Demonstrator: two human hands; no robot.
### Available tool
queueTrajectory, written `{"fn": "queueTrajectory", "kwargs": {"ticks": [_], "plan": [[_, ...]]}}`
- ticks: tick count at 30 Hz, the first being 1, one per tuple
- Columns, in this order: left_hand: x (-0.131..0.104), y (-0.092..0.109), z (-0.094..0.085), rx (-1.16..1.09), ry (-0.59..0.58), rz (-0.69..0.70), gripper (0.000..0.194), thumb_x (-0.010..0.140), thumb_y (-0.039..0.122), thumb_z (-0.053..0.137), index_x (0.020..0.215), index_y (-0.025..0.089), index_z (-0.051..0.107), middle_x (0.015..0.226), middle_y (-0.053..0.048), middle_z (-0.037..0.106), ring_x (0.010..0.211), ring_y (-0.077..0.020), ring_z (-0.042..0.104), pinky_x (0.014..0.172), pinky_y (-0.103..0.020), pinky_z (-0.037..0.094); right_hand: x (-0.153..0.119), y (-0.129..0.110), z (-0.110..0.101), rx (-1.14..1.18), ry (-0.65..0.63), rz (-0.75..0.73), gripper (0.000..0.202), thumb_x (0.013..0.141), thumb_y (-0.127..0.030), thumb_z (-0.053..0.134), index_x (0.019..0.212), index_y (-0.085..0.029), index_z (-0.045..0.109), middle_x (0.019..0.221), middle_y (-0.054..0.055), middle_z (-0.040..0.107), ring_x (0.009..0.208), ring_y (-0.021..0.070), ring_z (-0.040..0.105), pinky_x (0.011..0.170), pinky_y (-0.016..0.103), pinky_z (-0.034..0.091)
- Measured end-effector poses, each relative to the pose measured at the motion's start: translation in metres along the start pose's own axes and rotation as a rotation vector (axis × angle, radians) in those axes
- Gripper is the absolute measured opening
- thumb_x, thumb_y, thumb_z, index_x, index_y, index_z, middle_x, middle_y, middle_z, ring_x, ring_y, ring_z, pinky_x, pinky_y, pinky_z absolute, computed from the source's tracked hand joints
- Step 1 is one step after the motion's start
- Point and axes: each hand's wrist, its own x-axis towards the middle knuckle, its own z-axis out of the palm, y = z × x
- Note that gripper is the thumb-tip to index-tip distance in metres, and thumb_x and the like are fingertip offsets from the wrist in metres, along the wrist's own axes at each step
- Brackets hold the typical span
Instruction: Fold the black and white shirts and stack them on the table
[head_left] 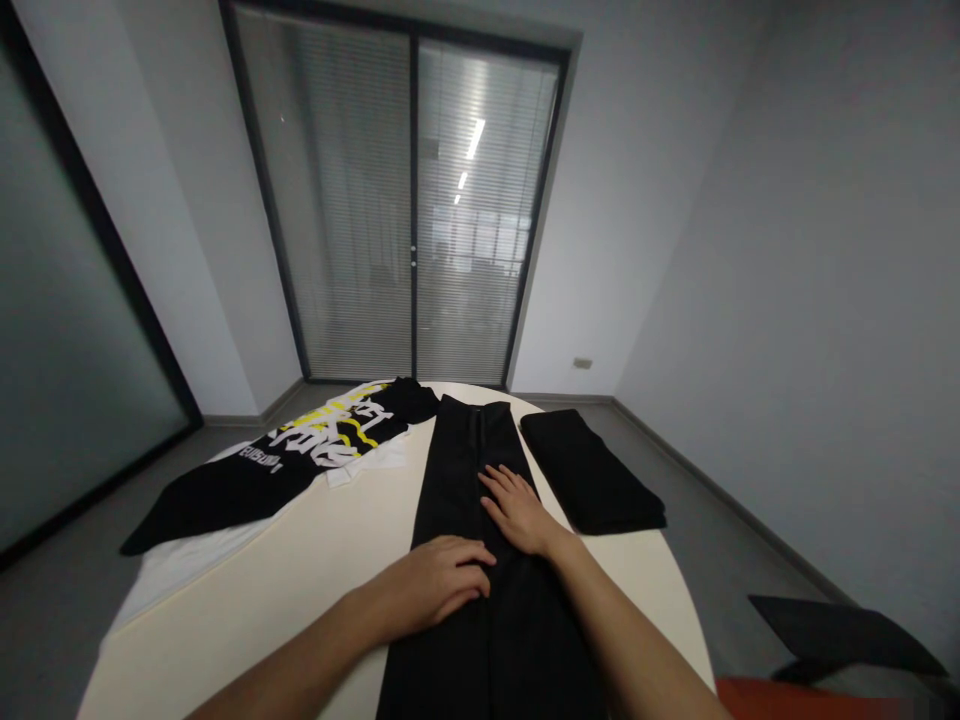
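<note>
Black trousers [457, 480] lie lengthwise down the middle of the table, waistband at the far end and legs side by side toward me. My left hand [442, 580] rests on the left leg, palm down, fingers slightly bent and reaching the centre line. Farther up, my right hand [517, 510] lies on the right leg with its fingers spread. Neither hand grips the cloth. To the right of the trousers is a folded black garment [592, 475]. On the left lies a black shirt [232, 490] with white and yellow print, over white cloth [187, 560].
The pale round table [330, 570] fills the lower middle. A black and red object, perhaps a chair [847, 635], stands at the lower right. Beyond the table are a glass partition with blinds [360, 220] and grey walls.
</note>
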Motion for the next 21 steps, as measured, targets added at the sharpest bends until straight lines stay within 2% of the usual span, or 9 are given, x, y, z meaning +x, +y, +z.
{"fn": "queueTrajectory", "kwargs": {"ticks": [2,5,7,13,15,18,21], "plan": [[-0.002,0.004,-0.002,0.014,-0.044,-0.028,0.032,0.095,0.023,0.058,0.126,0.03,0.06,0.15,-0.004,0.049,0.138,-0.0224,0.046,0.118,-0.041,0.032,0.0,0.0,-0.001,0.0,-0.004,-0.003,0.057,0.102,-0.049,0.028,0.153,-0.024,0.038,0.162,0.004,0.029,0.152,0.0241,0.016,0.122,0.047,0.016],[-0.007,0.011,-0.005,0.016,-0.083,-0.085,0.067,0.086,0.037,0.07,0.146,0.028,0.043,0.161,-0.01,0.032,0.147,-0.0282,0.031,0.122,-0.05,0.021,0.0,-0.001,-0.002,0.0,-0.005,-0.005,0.057,0.102,-0.048,0.028,0.153,-0.025,0.038,0.162,0.004,0.029,0.152,0.0241,0.016,0.122,0.047,0.016],[-0.01,0.014,-0.005,0.033,-0.109,-0.096,0.079,0.084,0.045,0.071,0.152,0.024,0.036,0.163,-0.013,0.025,0.15,-0.0304,0.022,0.123,-0.053,0.014,0.0,-0.002,-0.003,-0.004,-0.005,0.001,0.057,0.102,-0.048,0.028,0.153,-0.024,0.038,0.162,0.004,0.029,0.152,0.0242,0.017,0.122,0.047,0.015],[-0.009,0.016,0.001,0.059,-0.14,-0.074,0.085,0.087,0.055,0.063,0.157,0.023,0.027,0.164,-0.015,0.017,0.151,-0.0333,0.014,0.122,-0.058,0.011,0.0,-0.002,-0.003,-0.001,0.029,0.037,0.052,0.101,-0.046,0.033,0.147,-0.023,0.044,0.16,0.004,0.035,0.151,0.0263,0.019,0.121,0.048,0.016],[-0.009,0.015,0.0,0.056,-0.14,-0.063,0.083,0.087,0.056,0.062,0.156,0.025,0.029,0.164,-0.014,0.016,0.151,-0.0344,0.013,0.121,-0.06,0.011,0.004,-0.003,-0.003,0.018,0.082,0.054,0.047,0.101,-0.044,0.035,0.139,-0.022,0.052,0.152,0.006,0.046,0.146,0.0268,0.03,0.117,0.046,0.023],[-0.009,0.015,-0.002,0.05,-0.152,-0.061,0.079,0.087,0.057,0.061,0.155,0.028,0.032,0.164,-0.013,0.016,0.151,-0.0358,0.013,0.12,-0.062,0.01,0.019,-0.007,-0.008,0.053,0.187,0.136,0.041,0.101,-0.046,0.036,0.122,-0.02,0.061,0.128,0.01,0.064,0.125,0.0267,0.052,0.105,0.041,0.037],[-0.009,0.014,-0.004,0.04,-0.17,-0.058,0.076,0.088,0.057,0.06,0.154,0.031,0.033,0.165,-0.012,0.015,0.151,-0.0368,0.012,0.119,-0.064,0.008,0.044,-0.012,-0.013,0.041,0.242,0.229,0.044,0.098,-0.051,0.042,0.12,-0.018,0.061,0.117,0.012,0.068,0.112,0.028,0.058,0.096,0.04,0.041]]}}
